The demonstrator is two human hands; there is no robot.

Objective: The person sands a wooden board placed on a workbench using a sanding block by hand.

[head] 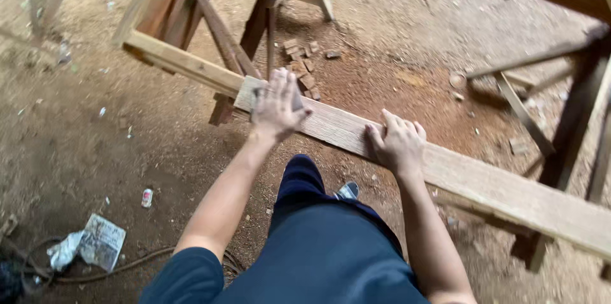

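Note:
A long pale wooden plank [484,183] runs from the middle of the view down to the right, laid over wooden trestles. My left hand [277,103] lies flat near the plank's left end, fingers spread, with a small dark object partly hidden beneath it. My right hand [398,142] rests further right on the same plank, its fingers curled over the far edge. Both arms are bare below dark blue short sleeves. My knee in dark blue trousers [302,177] is raised just under the plank, with a shoe [348,190] beside it.
A wooden trestle [210,30] holds the plank's left end, and another trestle [560,107] stands at the right. Small wood offcuts [304,62] lie on the sawdust-covered dirt floor. A crumpled paper [95,243], a cable [127,264] and a small can [147,198] lie at lower left.

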